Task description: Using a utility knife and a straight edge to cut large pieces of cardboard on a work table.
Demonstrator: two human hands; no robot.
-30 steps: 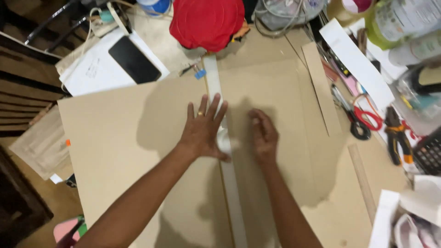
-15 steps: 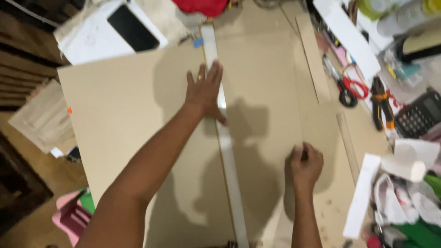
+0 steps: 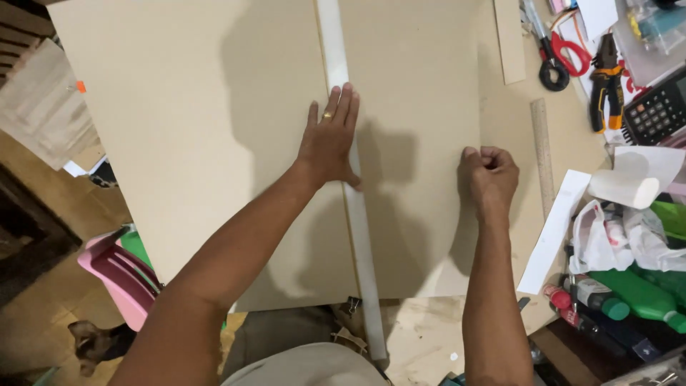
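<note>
A large brown cardboard sheet (image 3: 179, 143) covers the work table. A long white straightedge (image 3: 362, 250) lies across it from the far edge to the near edge. My left hand (image 3: 329, 139), with a ring on one finger, lies flat with spread fingers, pressing on the straightedge and the cardboard. My right hand (image 3: 489, 175) rests at the right edge of the sheet, curled into a fist. Nothing shows inside the fist.
To the right lie red-handled scissors (image 3: 561, 57), orange-and-black pliers (image 3: 606, 78), a calculator (image 3: 657, 111), a wooden ruler (image 3: 543, 154), a white paper roll (image 3: 629, 187), a white paper strip (image 3: 554, 232) and green bottles (image 3: 636, 297). A pink stool (image 3: 118, 275) stands at the lower left.
My right hand left the straightedge and went right to the sheet's edge, closing into a fist. My left hand slid nearer along the straightedge. The view tilted down.
</note>
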